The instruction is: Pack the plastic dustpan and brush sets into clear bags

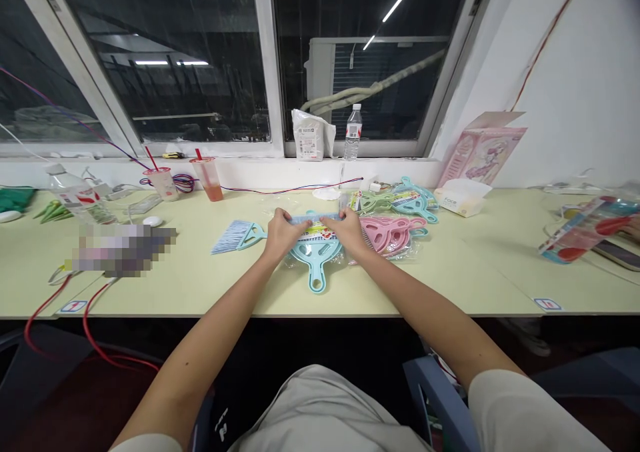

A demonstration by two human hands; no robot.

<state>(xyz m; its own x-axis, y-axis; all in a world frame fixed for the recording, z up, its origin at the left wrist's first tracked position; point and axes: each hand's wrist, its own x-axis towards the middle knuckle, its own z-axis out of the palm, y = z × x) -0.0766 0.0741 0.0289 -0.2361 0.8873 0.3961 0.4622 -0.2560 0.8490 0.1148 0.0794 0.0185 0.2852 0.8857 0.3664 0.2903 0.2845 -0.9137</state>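
A light blue dustpan-and-brush set (317,255) in clear plastic lies on the pale yellow table, its handle toward me. My left hand (283,236) grips its far left edge, and my right hand (349,235) grips the far right edge, with the thumbs pointing toward each other. A colourful label shows between them. Left of my left hand lies a loose blue brush (239,237) with its bristles to the left. Pink sets (387,235) in plastic rest just right of my right hand, with green and blue sets (413,202) behind them.
Two drink cups (207,180) with red straws and a water bottle (83,199) stand at the back left. A tissue box (463,197) and pink carton (485,153) are at the back right. Another person's hand (634,229) shows at the far right edge near a package (583,231).
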